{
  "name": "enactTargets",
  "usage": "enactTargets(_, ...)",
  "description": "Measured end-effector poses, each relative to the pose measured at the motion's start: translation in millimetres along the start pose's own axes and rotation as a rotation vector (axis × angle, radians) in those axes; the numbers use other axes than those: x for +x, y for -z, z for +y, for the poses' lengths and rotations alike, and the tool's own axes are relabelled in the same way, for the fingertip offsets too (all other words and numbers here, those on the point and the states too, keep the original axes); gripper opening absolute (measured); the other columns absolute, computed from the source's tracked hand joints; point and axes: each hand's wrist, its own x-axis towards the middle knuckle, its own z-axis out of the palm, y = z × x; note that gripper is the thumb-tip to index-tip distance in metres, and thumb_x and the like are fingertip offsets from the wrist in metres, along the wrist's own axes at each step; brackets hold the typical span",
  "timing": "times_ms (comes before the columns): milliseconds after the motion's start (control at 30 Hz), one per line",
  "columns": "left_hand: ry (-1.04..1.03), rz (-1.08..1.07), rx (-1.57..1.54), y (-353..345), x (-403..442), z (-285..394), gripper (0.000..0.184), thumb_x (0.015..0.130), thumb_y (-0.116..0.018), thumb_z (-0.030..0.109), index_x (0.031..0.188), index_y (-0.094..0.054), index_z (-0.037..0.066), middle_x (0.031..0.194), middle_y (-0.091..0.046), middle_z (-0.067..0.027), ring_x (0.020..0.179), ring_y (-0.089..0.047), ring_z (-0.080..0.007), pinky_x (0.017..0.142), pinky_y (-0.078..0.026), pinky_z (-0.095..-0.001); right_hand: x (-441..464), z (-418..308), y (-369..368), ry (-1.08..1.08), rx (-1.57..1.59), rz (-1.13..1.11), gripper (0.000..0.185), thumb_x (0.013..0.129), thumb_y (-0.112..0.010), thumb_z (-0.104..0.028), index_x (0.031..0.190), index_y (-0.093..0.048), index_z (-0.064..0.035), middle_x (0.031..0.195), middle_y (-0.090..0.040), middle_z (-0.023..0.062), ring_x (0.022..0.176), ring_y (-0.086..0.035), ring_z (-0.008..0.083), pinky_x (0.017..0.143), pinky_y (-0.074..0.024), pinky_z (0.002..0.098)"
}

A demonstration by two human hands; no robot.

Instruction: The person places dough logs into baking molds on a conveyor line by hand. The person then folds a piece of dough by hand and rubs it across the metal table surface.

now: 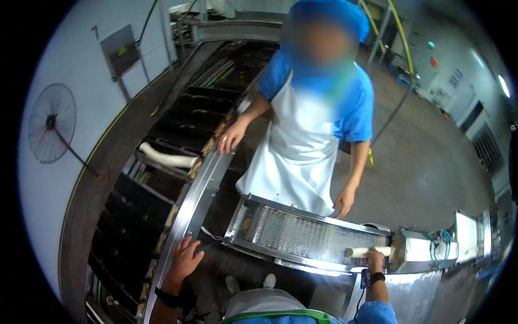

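Observation:
My right hand (376, 260) is closed round a pale, cylindrical piece (358, 252) at the right end of a metal mesh chute (291, 229), by the mouth of a metal machine (413, 249). My left hand (187, 257) lies with its fingers spread on the steel rail (189, 216) beside a dark slatted conveyor (132, 216), and nothing shows in it. A long, curved, pale piece (168, 158) rests across that conveyor, farther up.
Across the chute stands a co-worker in a white apron (294, 146), one hand (232, 136) on the rail, the other (345, 201) near the chute's far edge. A wall fan (52, 122) is at left. Cables (443, 248) hang over the machine.

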Motion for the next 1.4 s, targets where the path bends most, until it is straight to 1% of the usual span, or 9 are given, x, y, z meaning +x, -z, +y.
enactTargets(67, -0.014, -0.001, 0.046, 7, -3, 8, 0.042, 0.074, -0.053, 0.029, 0.11, -0.046, 0.007, 0.122, -0.032, -0.0163, 0.115, -0.024, -0.0331, 0.093, -0.023, -0.0429, -23, -154, 16, -0.869, 0.697, 0.218, 0.018, 0.07, -0.059, -0.025, 0.07, -0.051, -0.0099, 0.049, -0.039, 0.0003, 0.041, -0.038, 0.0144, 0.038, -0.0319, 0.0277)
enactTargets(233, -0.017, -0.033, 0.093, 18, -2, 2, 0.043, 0.074, -0.053, 0.029, 0.111, -0.044, 0.008, 0.123, -0.03, -0.0164, 0.114, -0.023, -0.0335, 0.093, -0.022, -0.0438, -41, -166, 29, -0.632, 0.864, 0.102, 0.024, 0.063, -0.055, -0.015, 0.081, -0.044, -0.0042, 0.066, -0.044, 0.0073, 0.049, -0.045, 0.0188, 0.037, -0.0374, 0.032)
enactTargets(467, 0.075, -0.035, -0.013, 45, 23, 18, 0.053, 0.076, -0.051, 0.033, 0.121, -0.031, 0.01, 0.127, -0.019, -0.0199, 0.119, -0.016, -0.0348, 0.094, -0.02, -0.0429, -62, -220, 108, -0.496, 1.316, -0.28, 0.038, 0.075, -0.046, -0.022, 0.11, -0.037, -0.0093, 0.102, -0.045, 0.008, 0.092, -0.045, 0.0222, 0.079, -0.0369, 0.0415)
enactTargets(700, 0.291, 0.236, -0.877, 76, 61, 37, 0.063, 0.073, -0.053, 0.029, 0.126, -0.023, 0.011, 0.133, -0.007, -0.0123, 0.122, -0.007, -0.0273, 0.096, -0.017, -0.0382, -40, -389, 156, -0.313, 1.153, -0.386, 0.055, 0.071, -0.058, -0.021, 0.116, -0.034, -0.0025, 0.102, -0.046, 0.0106, 0.092, -0.048, 0.0221, 0.075, -0.046, 0.0359)
enactTargets(833, 0.468, 0.304, -1.238, 93, 87, 22, 0.068, 0.071, -0.051, 0.026, 0.127, -0.018, 0.007, 0.134, -0.005, -0.0088, 0.123, -0.006, -0.0217, 0.097, -0.012, -0.0335, -11, -499, 98, -0.258, 1.28, -0.637, 0.04, 0.076, -0.048, -0.007, 0.113, -0.036, -0.0005, 0.099, -0.05, 0.016, 0.079, -0.056, 0.0238, 0.062, -0.0512, 0.0298)
enactTargets(967, 0.467, 0.486, -1.055, 111, 108, 6, 0.076, 0.071, -0.052, 0.03, 0.128, -0.01, 0.005, 0.134, -0.002, -0.01, 0.123, -0.005, -0.0211, 0.097, -0.011, -0.0318, 12, -641, 9, 0.152, 1.163, -1.103, 0.066, 0.066, -0.063, -0.017, 0.118, -0.029, 0.0035, 0.105, -0.046, 0.0156, 0.084, -0.054, 0.0181, 0.068, -0.0488, 0.0248)
enactTargets(1300, 0.741, 0.459, -1.289, 91, 151, -83, 0.082, 0.068, -0.053, 0.034, 0.129, -0.007, 0.007, 0.134, -0.004, -0.0115, 0.123, -0.008, -0.0238, 0.096, -0.016, -0.0353, 9, -870, -257, 0.624, 0.792, -1.753, 0.059, 0.068, -0.06, -0.022, 0.116, -0.035, 0.0006, 0.105, -0.046, 0.0087, 0.094, -0.046, 0.0137, 0.083, -0.036, 0.0263)
enactTargets(1367, 0.553, 0.355, -1.453, 76, 161, -103, 0.084, 0.066, -0.054, 0.034, 0.129, -0.004, 0.008, 0.134, -0.004, -0.012, 0.122, -0.008, -0.0237, 0.096, -0.015, -0.0351, 2, -883, -280, 0.989, 0.418, -1.329, 0.055, 0.071, -0.06, -0.024, 0.115, -0.037, 0.0008, 0.107, -0.045, 0.0085, 0.096, -0.044, 0.015, 0.084, -0.0333, 0.0253)
enactTargets(1400, 0.534, 0.411, -1.456, 70, 168, -99, 0.087, 0.066, -0.055, 0.033, 0.129, -0.002, 0.008, 0.134, -0.003, -0.0123, 0.122, -0.008, -0.0236, 0.096, -0.014, -0.0351, 4, -880, -293, 0.835, 0.563, -1.217, 0.052, 0.072, -0.058, -0.023, 0.114, -0.038, 0.0007, 0.107, -0.044, 0.0081, 0.096, -0.044, 0.0163, 0.082, -0.0333, 0.0249)
